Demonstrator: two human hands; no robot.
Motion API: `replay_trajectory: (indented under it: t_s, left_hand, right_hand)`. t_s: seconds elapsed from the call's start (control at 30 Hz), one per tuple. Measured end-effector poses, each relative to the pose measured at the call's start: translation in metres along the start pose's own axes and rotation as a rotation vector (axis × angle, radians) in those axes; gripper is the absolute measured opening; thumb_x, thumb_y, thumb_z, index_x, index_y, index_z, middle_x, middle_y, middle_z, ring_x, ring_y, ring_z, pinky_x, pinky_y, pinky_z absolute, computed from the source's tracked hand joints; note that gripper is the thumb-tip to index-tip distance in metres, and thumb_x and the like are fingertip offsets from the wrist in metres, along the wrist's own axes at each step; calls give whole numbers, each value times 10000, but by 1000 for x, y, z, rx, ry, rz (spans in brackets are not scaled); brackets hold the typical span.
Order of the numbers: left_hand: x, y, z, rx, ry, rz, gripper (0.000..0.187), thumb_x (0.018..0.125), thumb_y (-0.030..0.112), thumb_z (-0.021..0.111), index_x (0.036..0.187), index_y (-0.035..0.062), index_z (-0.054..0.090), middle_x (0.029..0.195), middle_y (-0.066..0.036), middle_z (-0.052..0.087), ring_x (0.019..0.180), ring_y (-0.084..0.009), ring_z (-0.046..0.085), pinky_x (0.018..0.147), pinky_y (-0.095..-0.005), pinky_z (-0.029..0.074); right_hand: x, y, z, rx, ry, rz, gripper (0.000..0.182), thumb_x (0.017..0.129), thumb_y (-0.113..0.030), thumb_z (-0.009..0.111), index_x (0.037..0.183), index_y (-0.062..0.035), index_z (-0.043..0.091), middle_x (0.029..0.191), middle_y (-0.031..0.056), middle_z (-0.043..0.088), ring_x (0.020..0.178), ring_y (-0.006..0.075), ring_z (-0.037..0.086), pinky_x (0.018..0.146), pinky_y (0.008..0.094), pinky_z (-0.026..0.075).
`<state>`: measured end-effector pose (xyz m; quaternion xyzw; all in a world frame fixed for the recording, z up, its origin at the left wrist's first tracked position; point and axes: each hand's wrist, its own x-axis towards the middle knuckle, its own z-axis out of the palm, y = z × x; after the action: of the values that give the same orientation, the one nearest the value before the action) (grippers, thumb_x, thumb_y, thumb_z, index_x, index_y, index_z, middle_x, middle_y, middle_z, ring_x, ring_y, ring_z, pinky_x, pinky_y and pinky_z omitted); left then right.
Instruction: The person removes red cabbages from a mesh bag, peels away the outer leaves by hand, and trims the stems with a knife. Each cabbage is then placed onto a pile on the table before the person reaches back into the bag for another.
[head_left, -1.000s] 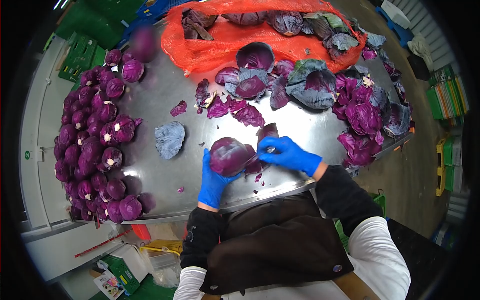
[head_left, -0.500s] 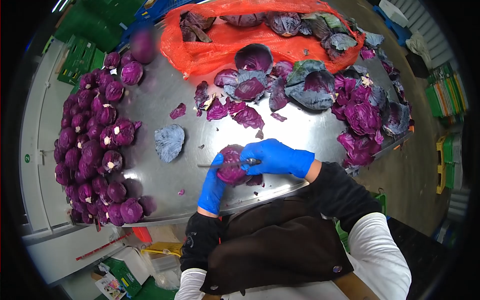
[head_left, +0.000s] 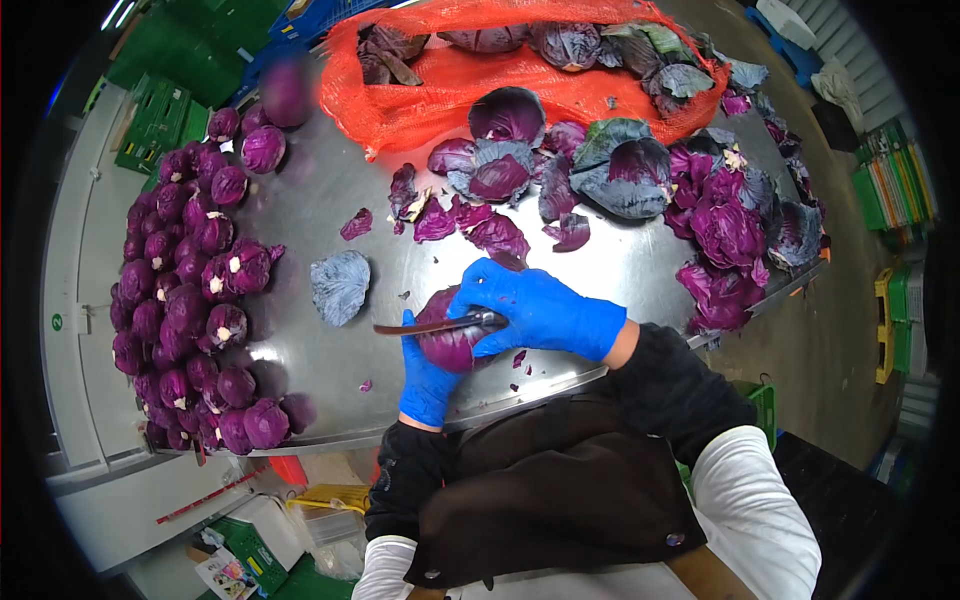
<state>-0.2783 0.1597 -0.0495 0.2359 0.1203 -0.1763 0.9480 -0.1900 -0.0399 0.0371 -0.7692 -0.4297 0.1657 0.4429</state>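
A purple cabbage head [head_left: 447,345] is near the front edge of the metal table, between my two blue-gloved hands. My left hand [head_left: 428,378] grips its left and lower side. Wrapped round the handle of a knife [head_left: 425,327], my right hand [head_left: 535,312] also rests on the cabbage's right side. The blade points left across the top of the cabbage, its tip beyond my left fingertips. Small purple scraps [head_left: 519,358] lie just right of the cabbage.
Many trimmed cabbages [head_left: 185,305] are piled along the left side of the metal table [head_left: 330,385]. A red net bag [head_left: 430,110] with cabbages lies at the back. Loose leaves [head_left: 495,238] are scattered before it, with more heaped at right [head_left: 725,235]. One bluish leaf [head_left: 340,287] lies left of centre.
A purple leaf piece now lies among the scraps behind my right hand. My right hand and the knife have shifted slightly left, and the cabbage is turned differently.
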Motion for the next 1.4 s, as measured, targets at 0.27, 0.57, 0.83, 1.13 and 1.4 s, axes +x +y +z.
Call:
replay_trajectory:
  t_s: [0.27, 0.57, 0.83, 1.13, 1.4]
  left_hand:
    - [-11, -10, -22, -211, 95, -49, 1048, 691, 840, 406, 1452, 139, 239, 1452, -242, 282, 1364, -433, 212, 1108, -613, 90]
    - [-11, 5, -3, 211, -83, 258, 1148, 649, 679, 664, 1476, 84, 134, 1507, -166, 190, 1373, -331, 244, 1124, -530, 207]
    - [-7, -16, -45, -2, 210, 285, 926, 706, 621, 622, 1441, 172, 280, 1469, -183, 285, 1335, -393, 303, 1075, -614, 250]
    - [-1, -13, -8, 1051, 436, 647, 943, 602, 268, 867, 1357, 40, 350, 1284, -151, 420, 1196, -288, 433, 1036, -399, 350]
    - [4, -30, 9, 1883, 527, 535, 967, 579, 377, 858, 1305, -17, 355, 1248, -231, 361, 1168, -366, 419, 948, -432, 417]
  right_hand:
    - [-39, 43, -13, 6, 31, 410, 387, 725, -294, 736, 996, -52, 602, 847, 130, 620, 737, 291, 616, 686, 379, 501]
    - [-22, 6, 21, 969, 137, 504, 640, 864, -360, 658, 1384, -86, 405, 669, -6, 549, 545, 75, 524, 471, 227, 418]
    - [-16, 60, 69, 1332, 306, 605, 532, 874, -240, 632, 1351, -107, 439, 886, 11, 616, 543, 63, 524, 458, 198, 405]
    - [-47, 99, 55, -53, 600, 609, 327, 918, -209, 532, 1239, -146, 546, 951, 155, 642, 761, 283, 651, 691, 369, 513]
    - [-38, 37, 86, -205, 313, 504, 506, 940, -364, 483, 1385, -138, 392, 849, 144, 649, 659, 291, 634, 576, 387, 503]
